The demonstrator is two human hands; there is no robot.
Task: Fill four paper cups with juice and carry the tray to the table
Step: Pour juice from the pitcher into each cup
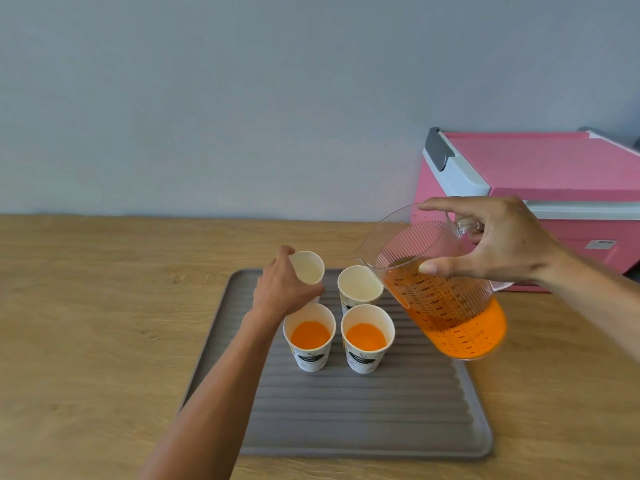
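Taking the grey ribbed tray (363,420) as landmark: at its middle, nearest me, two paper cups hold orange juice, left one (309,337) and right one (367,338). Behind them, an empty cup (360,285) stands on the tray. My left hand (284,289) wraps the fourth cup (307,267), tilted toward the jug. My right hand (498,244) grips the measuring jug (446,299) handle, thumb on the wall, just right of the tray. I'd pour slowly, spout over the rim. Cup base hidden; whether it's lifted, can't tell. Pink cooler (540,174) beyond, cut off.
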